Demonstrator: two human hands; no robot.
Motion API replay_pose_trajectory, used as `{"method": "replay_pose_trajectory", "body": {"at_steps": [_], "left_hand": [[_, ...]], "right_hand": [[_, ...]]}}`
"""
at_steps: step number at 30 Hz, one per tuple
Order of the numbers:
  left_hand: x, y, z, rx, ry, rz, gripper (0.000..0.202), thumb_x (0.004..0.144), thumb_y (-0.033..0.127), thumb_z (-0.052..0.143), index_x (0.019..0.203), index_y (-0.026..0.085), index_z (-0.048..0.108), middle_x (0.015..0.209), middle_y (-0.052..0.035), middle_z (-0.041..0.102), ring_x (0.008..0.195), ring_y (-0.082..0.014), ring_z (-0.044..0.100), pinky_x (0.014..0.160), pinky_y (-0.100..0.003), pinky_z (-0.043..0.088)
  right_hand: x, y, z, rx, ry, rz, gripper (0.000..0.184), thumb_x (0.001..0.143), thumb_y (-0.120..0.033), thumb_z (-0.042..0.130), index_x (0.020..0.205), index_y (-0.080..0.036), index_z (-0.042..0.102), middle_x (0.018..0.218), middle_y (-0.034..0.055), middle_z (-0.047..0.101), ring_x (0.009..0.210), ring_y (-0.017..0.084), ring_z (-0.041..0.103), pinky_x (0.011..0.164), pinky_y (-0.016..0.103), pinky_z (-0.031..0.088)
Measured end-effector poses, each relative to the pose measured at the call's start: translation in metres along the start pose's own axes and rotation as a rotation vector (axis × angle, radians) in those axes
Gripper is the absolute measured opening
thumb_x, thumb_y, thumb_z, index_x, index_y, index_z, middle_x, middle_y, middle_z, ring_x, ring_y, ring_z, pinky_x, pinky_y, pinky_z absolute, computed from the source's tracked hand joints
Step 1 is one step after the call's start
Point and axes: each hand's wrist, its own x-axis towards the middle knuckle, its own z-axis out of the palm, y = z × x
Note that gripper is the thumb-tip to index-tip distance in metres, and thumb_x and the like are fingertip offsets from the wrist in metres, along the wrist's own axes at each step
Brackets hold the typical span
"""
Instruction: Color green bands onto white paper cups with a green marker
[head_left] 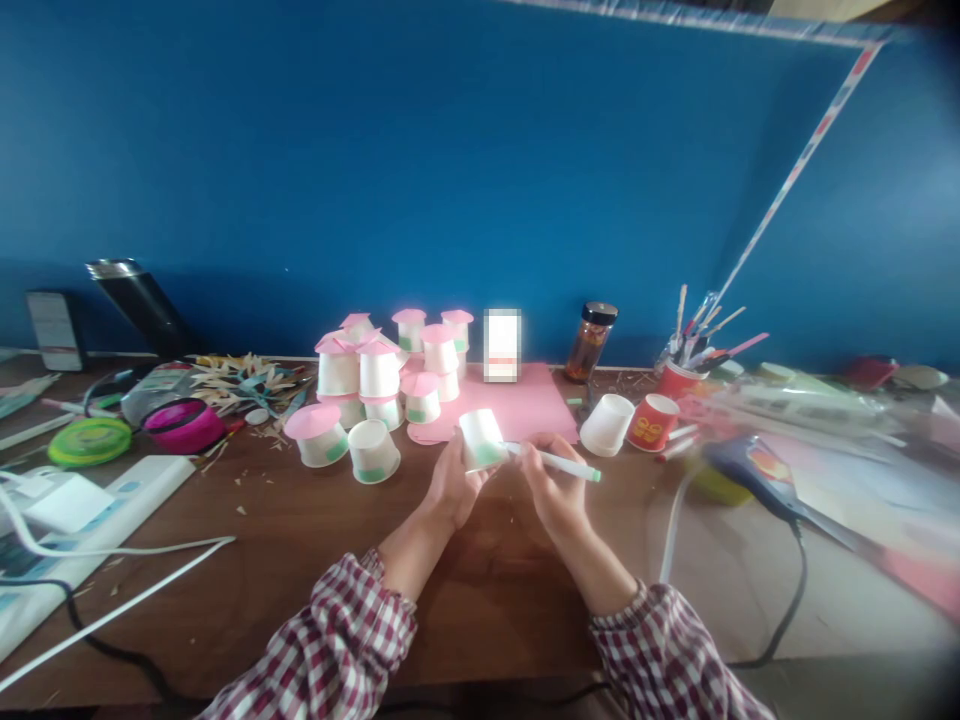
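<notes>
My left hand (pixel 456 482) is closed around a small white paper cup (pixel 480 430) that carries a green patch low on its side. Between the fingers of my right hand (pixel 556 490) is a white marker (pixel 559 462) with a green end, its tip at the cup's side. To the left stand several white cups topped with pink paper roofs (pixel 379 345), some stacked. A cup with a green patch and no roof (pixel 373 452) stands in front of them. Behind my hands lies pink paper (pixel 525 400).
A white cup (pixel 607 425) and red cups (pixel 654 422) stand on the right, one holding sticks and pens. A glue gun (pixel 754 480) with a cord lies near the right edge. On the left are a power strip (pixel 142 500), cables, pink tape (pixel 184 425) and paper scraps.
</notes>
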Motion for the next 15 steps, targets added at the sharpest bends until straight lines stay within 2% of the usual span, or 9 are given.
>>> {"method": "replay_pose_trajectory", "body": {"at_steps": [4,7,10,15], "left_hand": [[0.0008,0.0020,0.0018,-0.033,0.061,-0.033,0.035,0.090,0.040,0.046,0.101,0.010,0.062,0.096,-0.0137,0.070,0.089,-0.0252,0.067,0.082,-0.042,0.053],[0.0013,0.0040,0.0031,-0.056,0.092,-0.060,0.033,0.089,0.038,0.048,0.099,0.011,0.063,0.091,-0.0123,0.070,0.086,-0.0240,0.067,0.078,-0.040,0.054],[0.0020,0.0052,0.0027,-0.053,0.093,-0.082,0.032,0.088,0.041,0.050,0.095,0.012,0.063,0.084,-0.0101,0.070,0.081,-0.0228,0.067,0.075,-0.037,0.055],[0.0027,0.0048,0.0005,-0.033,0.036,-0.074,0.036,0.084,0.046,0.054,0.096,0.014,0.062,0.082,-0.0085,0.070,0.080,-0.0226,0.067,0.074,-0.035,0.054]], "right_hand": [[0.0017,-0.0002,0.0024,0.063,-0.019,0.044,0.018,0.078,-0.035,0.065,0.076,-0.017,0.063,0.060,0.0002,0.062,0.051,0.011,0.053,0.048,0.023,0.045],[0.0027,0.0003,0.0051,0.136,0.023,0.066,0.020,0.076,-0.036,0.067,0.079,-0.017,0.063,0.064,0.0015,0.063,0.055,0.012,0.056,0.050,0.024,0.047],[0.0031,0.0011,0.0061,0.178,0.048,0.087,0.021,0.079,-0.038,0.064,0.077,-0.017,0.060,0.060,0.0003,0.061,0.052,0.011,0.054,0.049,0.024,0.046],[0.0008,0.0011,0.0056,0.132,-0.009,0.101,0.023,0.083,-0.037,0.060,0.074,-0.017,0.057,0.056,-0.0010,0.059,0.049,0.010,0.052,0.045,0.021,0.043]]}}
